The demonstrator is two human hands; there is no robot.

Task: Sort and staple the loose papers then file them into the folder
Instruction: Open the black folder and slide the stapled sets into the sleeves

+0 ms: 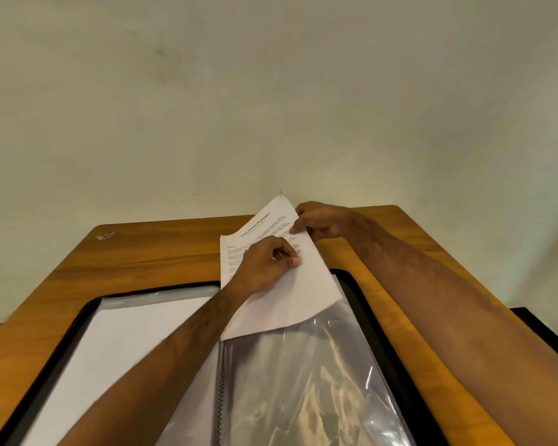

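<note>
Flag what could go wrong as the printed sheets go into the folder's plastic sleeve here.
The printed sheets are already bowed and curled at the lower corner, so pushing on could crease them. The right-hand clear sleeve looks wrinkled and could snag that corner. The left hand and right hand both pinch near the top, leaving the lower edge unguided.

One head-worn wide-angle camera looks forward and steeply down over the person's forearms onto a wooden table (161,252), close in, with a pale wall (271,91) filling the upper half.
</note>
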